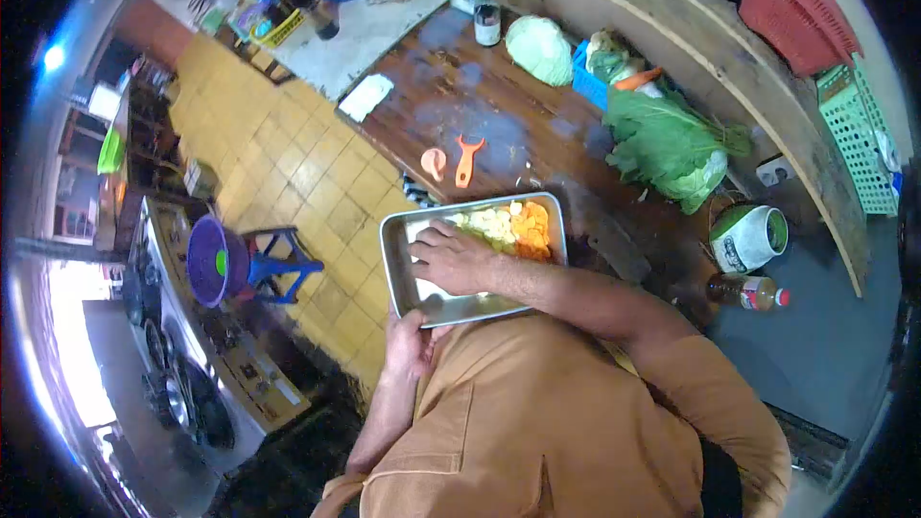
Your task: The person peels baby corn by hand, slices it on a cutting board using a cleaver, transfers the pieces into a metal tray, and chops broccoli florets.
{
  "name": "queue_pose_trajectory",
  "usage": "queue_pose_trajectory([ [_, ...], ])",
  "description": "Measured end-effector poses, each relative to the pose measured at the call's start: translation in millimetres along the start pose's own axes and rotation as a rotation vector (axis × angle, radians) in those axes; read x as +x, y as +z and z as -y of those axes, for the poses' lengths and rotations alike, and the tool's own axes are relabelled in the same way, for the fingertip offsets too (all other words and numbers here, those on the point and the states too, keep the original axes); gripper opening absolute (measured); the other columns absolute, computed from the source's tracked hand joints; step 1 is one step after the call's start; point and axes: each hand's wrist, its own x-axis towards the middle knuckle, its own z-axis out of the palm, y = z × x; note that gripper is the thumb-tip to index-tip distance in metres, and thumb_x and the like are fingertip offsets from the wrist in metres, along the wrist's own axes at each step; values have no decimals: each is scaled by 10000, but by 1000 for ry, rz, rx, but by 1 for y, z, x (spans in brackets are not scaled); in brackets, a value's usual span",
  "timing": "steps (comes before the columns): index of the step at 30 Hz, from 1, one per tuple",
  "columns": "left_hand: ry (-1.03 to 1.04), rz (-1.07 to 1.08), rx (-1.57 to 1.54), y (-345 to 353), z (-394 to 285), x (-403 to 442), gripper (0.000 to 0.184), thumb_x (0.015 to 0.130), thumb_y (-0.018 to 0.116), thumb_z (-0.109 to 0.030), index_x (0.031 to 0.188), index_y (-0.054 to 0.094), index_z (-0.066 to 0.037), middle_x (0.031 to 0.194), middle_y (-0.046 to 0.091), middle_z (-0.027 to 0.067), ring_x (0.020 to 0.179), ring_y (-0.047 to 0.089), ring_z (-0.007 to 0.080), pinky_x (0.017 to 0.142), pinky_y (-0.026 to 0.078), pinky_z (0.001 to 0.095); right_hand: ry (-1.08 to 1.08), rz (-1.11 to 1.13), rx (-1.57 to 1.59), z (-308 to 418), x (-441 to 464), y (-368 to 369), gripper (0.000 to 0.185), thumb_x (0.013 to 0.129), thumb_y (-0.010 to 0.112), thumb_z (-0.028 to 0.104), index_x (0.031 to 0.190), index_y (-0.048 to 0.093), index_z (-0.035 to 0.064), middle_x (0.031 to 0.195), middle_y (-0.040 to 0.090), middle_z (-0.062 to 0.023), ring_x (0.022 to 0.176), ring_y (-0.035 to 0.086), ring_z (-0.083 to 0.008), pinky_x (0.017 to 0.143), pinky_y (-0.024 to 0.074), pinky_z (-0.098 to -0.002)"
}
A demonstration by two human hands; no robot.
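From afar I judged the metal tray (456,308) stiff, best held where the left hand (413,341) clasped its rim (480,317); the right hand (453,259) bent inside, its grasp hidden.

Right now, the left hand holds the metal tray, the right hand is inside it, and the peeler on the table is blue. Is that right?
Not quite. The head view shows the peeler on the table is orange, not blue. The left hand does hold the metal tray, and the right hand is inside it.
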Motion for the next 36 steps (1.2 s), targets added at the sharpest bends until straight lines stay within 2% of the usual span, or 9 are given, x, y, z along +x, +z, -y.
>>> queue_pose_trajectory([
  [4,-95,28,-20,9,-39,31,470,798,442,51,1265,430,-2,1098,575,176,916,655,303,745,619,420,132,161,40,-49,-4,-3,116,764,589,150,834,665,96,951,584,-65,978,543,-236,918,428,-388],
  [9,-144,192,-49,-1,-108,127,377,808,459,31,1181,465,84,1057,599,193,918,662,324,760,620,416,241,-181,173,-100,18,-51,124,761,648,134,854,637,52,1028,607,-112,1008,583,-290,882,472,-404],
  [16,-40,233,100,5,-235,317,145,844,460,-40,938,530,45,838,626,120,719,683,251,656,624,314,1267,-628,137,-211,-28,-68,139,899,595,158,914,651,32,872,688,-143,820,680,-281,727,531,-356],
  [19,-81,230,101,-4,-266,396,334,812,468,-4,1144,495,-16,1003,618,143,821,673,254,655,628,343,1534,-770,-137,-301,-63,-81,172,889,603,193,919,644,29,880,688,-163,833,679,-307,727,533,-370],
  [20,-85,239,66,0,-271,410,352,807,466,0,1157,498,-25,1005,619,147,833,672,255,669,626,350,1557,-735,-261,-338,-85,-78,257,904,609,267,938,638,13,860,679,-137,774,654,-255,699,503,-363],
  [23,-152,213,30,-1,-277,444,362,855,498,-58,1217,497,-44,1024,630,129,866,667,270,748,604,358,1556,-403,-537,-379,-55,-107,612,842,649,481,1284,551,69,1321,544,-200,1237,491,-369,1040,374,-446],
  [26,-57,206,117,21,-277,436,368,925,534,-194,1262,489,-53,1090,618,113,934,650,267,830,561,369,1712,-91,-336,-400,-21,-124,712,835,640,519,1400,457,127,1480,384,-170,1380,317,-363,1150,232,-435],
  [31,-138,127,283,27,-301,406,608,945,560,-342,1440,295,-108,1338,456,157,1133,539,344,903,469,476,1566,-227,-647,-456,-116,-79,545,870,651,323,1330,500,74,1321,534,-145,1208,509,-287,1026,398,-413],
  [36,48,-99,243,-15,-303,384,639,935,542,-262,1479,217,-176,1400,379,150,1167,516,336,897,464,476,1768,-849,-318,-405,-134,-119,484,866,647,252,1279,516,37,1237,569,-131,1104,551,-252,942,441,-383],
])
